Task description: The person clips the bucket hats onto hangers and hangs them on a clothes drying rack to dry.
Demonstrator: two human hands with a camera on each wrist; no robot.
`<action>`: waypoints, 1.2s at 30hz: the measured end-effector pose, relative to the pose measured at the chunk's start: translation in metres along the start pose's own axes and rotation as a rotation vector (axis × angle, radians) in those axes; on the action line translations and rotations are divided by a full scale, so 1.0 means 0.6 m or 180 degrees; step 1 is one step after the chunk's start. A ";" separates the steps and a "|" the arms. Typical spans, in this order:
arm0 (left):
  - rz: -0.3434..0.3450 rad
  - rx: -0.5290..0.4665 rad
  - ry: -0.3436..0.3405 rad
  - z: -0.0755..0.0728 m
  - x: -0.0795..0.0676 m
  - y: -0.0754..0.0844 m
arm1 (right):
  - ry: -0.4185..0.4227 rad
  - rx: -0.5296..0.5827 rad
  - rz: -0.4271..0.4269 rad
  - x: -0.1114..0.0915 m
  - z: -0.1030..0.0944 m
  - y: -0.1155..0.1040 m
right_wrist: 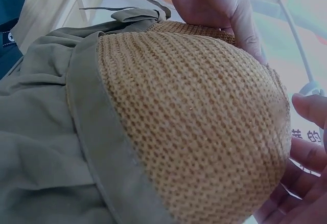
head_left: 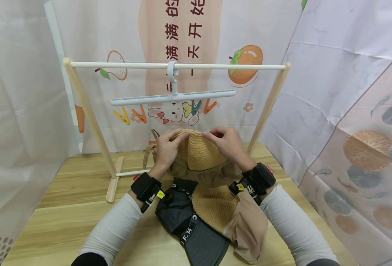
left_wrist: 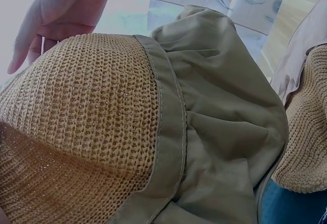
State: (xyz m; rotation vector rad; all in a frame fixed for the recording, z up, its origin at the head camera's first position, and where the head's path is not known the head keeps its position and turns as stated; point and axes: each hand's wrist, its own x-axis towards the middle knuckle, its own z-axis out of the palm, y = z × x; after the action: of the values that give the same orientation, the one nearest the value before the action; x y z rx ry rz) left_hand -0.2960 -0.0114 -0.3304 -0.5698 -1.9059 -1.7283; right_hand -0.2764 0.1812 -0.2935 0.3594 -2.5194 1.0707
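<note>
Tan at its knitted crown, the hat (head_left: 206, 153) is pinched near the top by the left hand (head_left: 167, 148) and the right hand (head_left: 230, 145), below the hanger (head_left: 149, 99). By all appearances only an early stage has been reached: the hanger is hung on the rod (head_left: 126, 65), but nothing is gripped by its clips (head_left: 126, 119) (four are visible). A dark cap (head_left: 173, 211) and a second hat (head_left: 214, 203) are left lying on the counter (head_left: 73, 214), unhandled.
</note>
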 end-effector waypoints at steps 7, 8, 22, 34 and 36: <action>0.0104 -0.0053 -0.0019 0.001 0.010 0.000 | 0.0085 -0.0175 0.0200 0.011 -0.010 -0.007; 0.0103 -0.0051 -0.0028 0.000 0.011 0.000 | 0.0110 -0.0182 0.0216 0.014 -0.012 -0.008; 0.0044 -0.0094 -0.0036 -0.001 0.028 -0.009 | 0.0096 -0.0199 0.0340 0.033 -0.018 0.001; -0.0053 -0.0011 -0.0099 0.010 0.043 -0.009 | 0.0331 -0.0211 0.0450 0.073 -0.020 0.023; -0.0060 0.0002 -0.0090 0.012 0.044 -0.012 | 0.0397 -0.0189 0.0448 0.083 -0.020 0.026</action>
State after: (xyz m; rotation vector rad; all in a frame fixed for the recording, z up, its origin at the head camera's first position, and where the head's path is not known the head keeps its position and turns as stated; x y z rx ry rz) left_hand -0.3217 -0.0058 -0.3205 -0.5809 -1.9370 -1.7402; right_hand -0.3239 0.1961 -0.2742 0.0964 -2.4881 1.0330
